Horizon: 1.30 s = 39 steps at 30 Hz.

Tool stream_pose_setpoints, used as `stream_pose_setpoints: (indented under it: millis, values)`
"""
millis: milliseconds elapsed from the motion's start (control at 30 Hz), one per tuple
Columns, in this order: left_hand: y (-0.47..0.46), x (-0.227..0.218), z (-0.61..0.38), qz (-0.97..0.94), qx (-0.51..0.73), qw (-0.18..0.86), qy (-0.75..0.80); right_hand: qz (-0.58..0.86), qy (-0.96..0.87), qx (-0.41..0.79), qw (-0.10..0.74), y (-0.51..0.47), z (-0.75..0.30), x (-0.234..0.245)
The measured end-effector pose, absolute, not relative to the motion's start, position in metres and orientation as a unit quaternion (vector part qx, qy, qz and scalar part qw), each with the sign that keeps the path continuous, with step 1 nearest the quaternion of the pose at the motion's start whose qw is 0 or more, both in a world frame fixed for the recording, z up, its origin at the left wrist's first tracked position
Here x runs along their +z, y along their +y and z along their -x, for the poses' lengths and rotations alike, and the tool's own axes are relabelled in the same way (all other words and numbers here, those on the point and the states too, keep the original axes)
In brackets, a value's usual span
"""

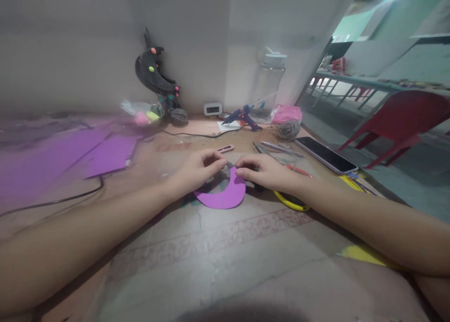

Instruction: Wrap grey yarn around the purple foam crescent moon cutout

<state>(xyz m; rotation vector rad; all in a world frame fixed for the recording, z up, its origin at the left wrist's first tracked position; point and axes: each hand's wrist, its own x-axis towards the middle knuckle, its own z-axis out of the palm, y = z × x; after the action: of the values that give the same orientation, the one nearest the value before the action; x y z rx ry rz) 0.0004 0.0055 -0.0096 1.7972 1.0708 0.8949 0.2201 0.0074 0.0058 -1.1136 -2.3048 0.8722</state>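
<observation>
The person sat at the tiled floor [246,247], both forearms stretched forward, and the two hands met over a purple foam crescent [225,198] lying flat near the middle of the floor, well short of the wall edge. The right hand [267,172] had its fingers curled down and closed on the crescent's right horn. The left hand [198,171] covered the left horn, thumb and forefinger narrowed to a pinch at the inner curve, where a darker grey piece [225,174] showed; I could not tell which of the two they gripped.

A yellow ring [291,202] lay under the right wrist. Just beyond the hands lay a small pink cutter [225,148], and a phone [325,155] lay further to the right. Purple foam sheets [108,155] were spread toward the floor's left edge, with a black cable [52,202] trailing before them. Along the wall edge stood a black moon ornament [153,73], a white clock [213,108], a blue glue gun [242,116] and a clear jar [269,80], with a ball of twine [288,130] near them.
</observation>
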Motion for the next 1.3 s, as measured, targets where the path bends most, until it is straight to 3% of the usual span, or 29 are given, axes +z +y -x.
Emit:
stream_pose_setpoints:
  millis: [467,967,1300]
  values:
    - [0.009,-0.011,0.002,-0.763,0.329,0.394,0.393,0.362,-0.864,0.291,0.196,0.007,-0.219,0.007]
    - [0.016,-0.016,0.0,-0.67,0.373,0.49,0.415,0.385,-0.854,0.291,0.196,0.006,-0.218,0.006]
    - [0.011,-0.007,-0.002,-0.663,0.42,0.488,0.383,0.441,-0.825,0.291,0.199,0.005,-0.215,0.007]
